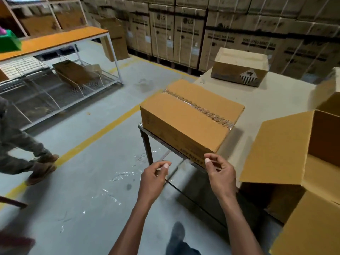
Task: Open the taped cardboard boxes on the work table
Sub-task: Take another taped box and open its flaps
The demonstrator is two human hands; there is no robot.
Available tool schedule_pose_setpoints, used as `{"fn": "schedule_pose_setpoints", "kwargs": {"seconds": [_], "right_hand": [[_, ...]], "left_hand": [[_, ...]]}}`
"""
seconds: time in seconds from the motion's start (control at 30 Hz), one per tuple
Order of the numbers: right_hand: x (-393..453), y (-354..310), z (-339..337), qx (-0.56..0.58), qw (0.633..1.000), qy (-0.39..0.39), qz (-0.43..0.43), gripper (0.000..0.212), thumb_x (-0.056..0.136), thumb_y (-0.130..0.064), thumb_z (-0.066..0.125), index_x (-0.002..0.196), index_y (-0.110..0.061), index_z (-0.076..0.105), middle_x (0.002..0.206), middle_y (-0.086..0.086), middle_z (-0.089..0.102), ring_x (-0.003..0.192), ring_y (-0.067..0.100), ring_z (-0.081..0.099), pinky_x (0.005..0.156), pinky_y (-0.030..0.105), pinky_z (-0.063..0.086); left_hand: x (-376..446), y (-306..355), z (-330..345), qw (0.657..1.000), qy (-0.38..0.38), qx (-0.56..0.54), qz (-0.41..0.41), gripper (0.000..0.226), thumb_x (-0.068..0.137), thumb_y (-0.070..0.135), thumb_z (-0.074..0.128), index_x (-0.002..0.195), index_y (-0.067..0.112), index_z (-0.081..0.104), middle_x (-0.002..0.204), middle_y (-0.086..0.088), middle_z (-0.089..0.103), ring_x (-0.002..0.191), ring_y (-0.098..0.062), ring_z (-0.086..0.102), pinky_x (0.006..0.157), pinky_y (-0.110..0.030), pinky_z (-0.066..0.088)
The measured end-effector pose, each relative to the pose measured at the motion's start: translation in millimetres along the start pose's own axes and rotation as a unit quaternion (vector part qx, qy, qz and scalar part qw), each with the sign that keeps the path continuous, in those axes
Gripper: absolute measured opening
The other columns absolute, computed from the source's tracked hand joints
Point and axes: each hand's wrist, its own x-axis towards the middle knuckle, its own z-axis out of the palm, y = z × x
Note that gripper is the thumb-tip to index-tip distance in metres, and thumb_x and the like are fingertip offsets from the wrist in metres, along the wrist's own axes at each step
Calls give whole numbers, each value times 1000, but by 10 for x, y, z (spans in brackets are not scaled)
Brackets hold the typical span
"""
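At the near left corner of the tabletop (266, 107), a taped box (185, 118) is seated, its tape strip (200, 107) intact across the lid. The box is located at 12 o'clock from both hands. A clear tape strand (163, 159) is pinched by the left hand (154, 176). The right hand (219, 172) is held curled just below the box's near corner; whether anything is pinched cannot be told. An opened box (287, 153) is positioned at 3 o'clock.
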Motion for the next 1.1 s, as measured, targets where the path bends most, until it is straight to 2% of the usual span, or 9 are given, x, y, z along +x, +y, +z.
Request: {"fn": "schedule_pose_setpoints", "kwargs": {"seconds": [0.13,0.33,0.4,0.47,0.53,0.63,0.77,0.9,1.1], "right_hand": [[559,-1,261,-25,1000,15,3,17,99,-23,63,106,-35,70,110,-15,66,99,1,59,76,39,63],[1395,67,536,-129,990,49,-12,23,96,-22,64,117,-33,66,120,-14,57,103,6,58,80,23,49],[1636,104,614,-169,984,62,-13,26,94,-26,65,118,-37,65,121,-16,53,113,17,58,95,38,52],[1810,111,654,-210,975,73,5,29,92,-28,65,120,-37,65,127,-11,55,124,22,50,109,49,42],[1888,109,651,-247,964,89,41,33,92,-29,66,125,-34,65,137,-5,52,133,22,37,116,48,28],[1983,121,588,-280,950,108,92,42,92,-32,67,134,-33,60,149,-3,41,140,24,27,116,50,20],[2069,258,505,-263,948,117,134,58,96,-34,61,150,-26,42,161,-1,28,144,29,26,116,51,26],[2117,257,478,-226,949,153,155,65,98,-33,61,156,-18,34,163,2,29,145,25,35,117,39,28],[2205,190,499,-200,940,173,214,76,90,-34,72,156,-28,33,158,0,41,140,27,44,109,41,38]], "left_hand": [[747,175,-67,999,-22,14,32,17,100,32,59,106,34,75,102,15,74,95,-2,69,70,-13,47],[1840,387,-139,993,-58,61,77,17,100,34,59,107,34,74,107,17,72,100,3,64,76,-16,46],[2198,453,-148,988,-70,89,107,17,100,33,60,109,31,74,109,17,70,100,6,61,75,-14,44],[2540,478,-133,982,-80,112,128,17,99,30,61,109,27,74,111,13,70,101,2,62,75,-14,43],[2848,471,-126,977,-90,135,139,16,99,28,62,107,25,74,112,8,69,104,-8,63,80,-21,47],[3312,437,-101,957,-81,216,178,23,94,43,59,106,30,73,118,3,66,115,-21,59,99,-45,47],[3789,484,-41,924,-82,327,181,31,96,37,61,124,26,67,144,-5,49,134,-31,41,108,-51,28],[4198,597,24,916,-133,336,174,44,95,39,63,136,25,60,155,-10,39,136,-38,42,110,-52,33],[4403,550,34,911,-175,334,168,54,91,54,61,141,38,49,161,-1,29,129,-39,52,104,-51,44]]}}
